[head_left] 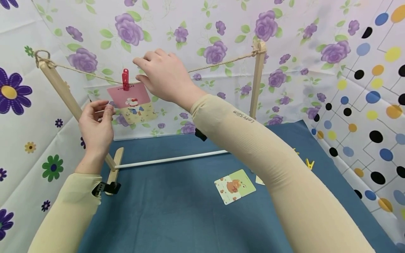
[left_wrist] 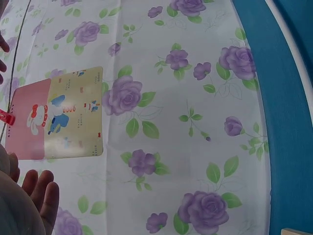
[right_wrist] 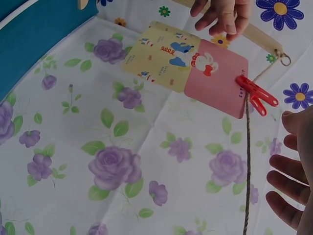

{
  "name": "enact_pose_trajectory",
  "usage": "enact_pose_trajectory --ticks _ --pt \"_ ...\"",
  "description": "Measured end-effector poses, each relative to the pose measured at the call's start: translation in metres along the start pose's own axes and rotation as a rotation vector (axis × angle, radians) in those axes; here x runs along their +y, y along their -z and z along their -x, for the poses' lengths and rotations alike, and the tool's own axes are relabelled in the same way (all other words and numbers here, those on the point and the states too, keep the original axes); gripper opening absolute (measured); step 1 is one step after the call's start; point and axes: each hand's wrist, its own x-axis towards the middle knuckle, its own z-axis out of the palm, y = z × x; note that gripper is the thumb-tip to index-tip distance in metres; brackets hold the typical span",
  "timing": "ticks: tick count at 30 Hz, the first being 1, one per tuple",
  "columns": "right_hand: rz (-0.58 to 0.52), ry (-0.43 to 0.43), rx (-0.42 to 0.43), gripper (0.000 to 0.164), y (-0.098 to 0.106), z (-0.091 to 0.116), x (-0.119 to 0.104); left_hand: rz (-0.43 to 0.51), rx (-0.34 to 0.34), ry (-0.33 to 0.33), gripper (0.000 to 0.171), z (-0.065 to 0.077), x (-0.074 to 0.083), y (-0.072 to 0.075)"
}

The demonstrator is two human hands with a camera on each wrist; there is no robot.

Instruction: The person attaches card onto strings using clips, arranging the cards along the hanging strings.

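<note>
A pink and yellow card [head_left: 134,105] with a cartoon rabbit hangs from the twine [head_left: 218,65], held at its top edge by a red clothespin [head_left: 125,79]. My left hand [head_left: 97,124] is just left of the card, fingers loosely bent around nothing. To the right of the clothespin, my right hand [head_left: 169,75] is raised near the twine with nothing in its fingers. In the right wrist view, its fingers [right_wrist: 288,169] stand apart from the red clothespin [right_wrist: 257,95]. The left wrist view shows the left fingers [left_wrist: 41,196] beside the card [left_wrist: 58,117], not touching it.
Two wooden posts [head_left: 257,80] bear the twine, with a white rod [head_left: 174,159] between their bases. A green and white bear card [head_left: 235,186] lies on the blue cloth [head_left: 177,211]. Yellow clothespins [head_left: 309,164] and another card [head_left: 259,181] are partly behind the right arm.
</note>
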Motion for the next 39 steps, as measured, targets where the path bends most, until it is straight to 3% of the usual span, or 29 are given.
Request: enact_pose_trajectory --ticks 19,28,39 --pt "-0.05 0.016 0.04 0.049 -0.006 0.019 0.021 0.009 0.024 -0.003 0.029 -0.001 -0.022 -0.004" --pt "-0.107 0.051 0.154 0.044 -0.015 0.031 0.034 0.051 0.022 -0.023 0.026 0.002 -0.024 -0.006" --pt "-0.119 0.068 0.241 0.041 -0.023 0.041 0.045 0.023 0.008 -0.027 0.028 0.004 -0.024 -0.011"
